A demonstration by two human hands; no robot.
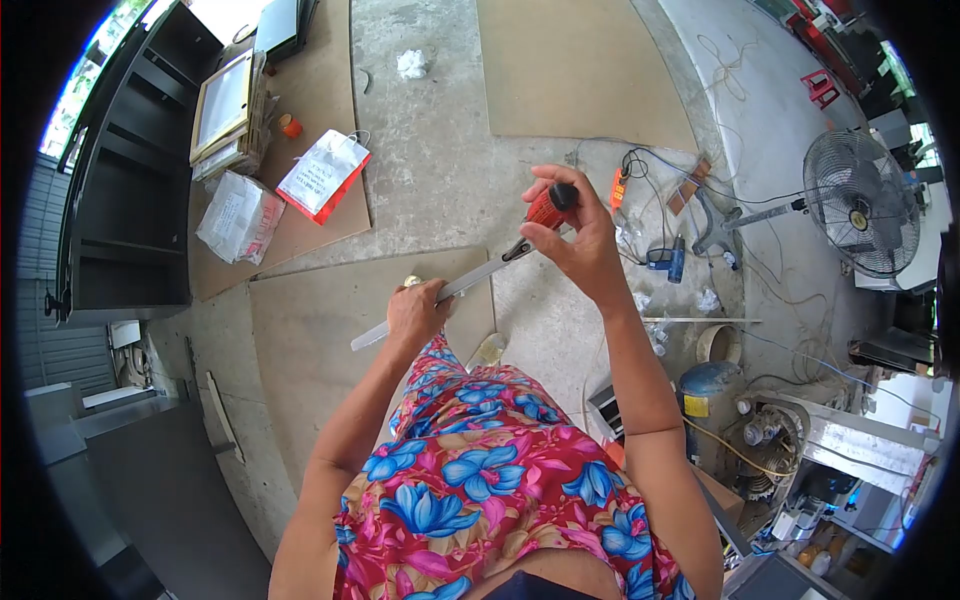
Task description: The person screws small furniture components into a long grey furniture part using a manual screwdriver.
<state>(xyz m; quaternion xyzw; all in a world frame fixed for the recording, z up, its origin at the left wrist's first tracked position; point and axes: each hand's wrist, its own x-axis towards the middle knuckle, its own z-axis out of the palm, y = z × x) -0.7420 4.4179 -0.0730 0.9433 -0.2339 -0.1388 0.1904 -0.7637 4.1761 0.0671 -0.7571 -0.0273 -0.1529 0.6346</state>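
Observation:
A long, narrow metal strip runs slantwise between my two hands. My left hand is closed around the strip nearer its lower left end, which sticks out past the fingers. At the upper right end, my right hand holds a red tool with a black round end between thumb and fingers. The red tool meets the dark fitting at the strip's end; whether the two are joined I cannot tell.
A standing fan is on the right, near a blue drill and cables. An air compressor stands lower right. A red and white bag lies upper left beside a black cabinet.

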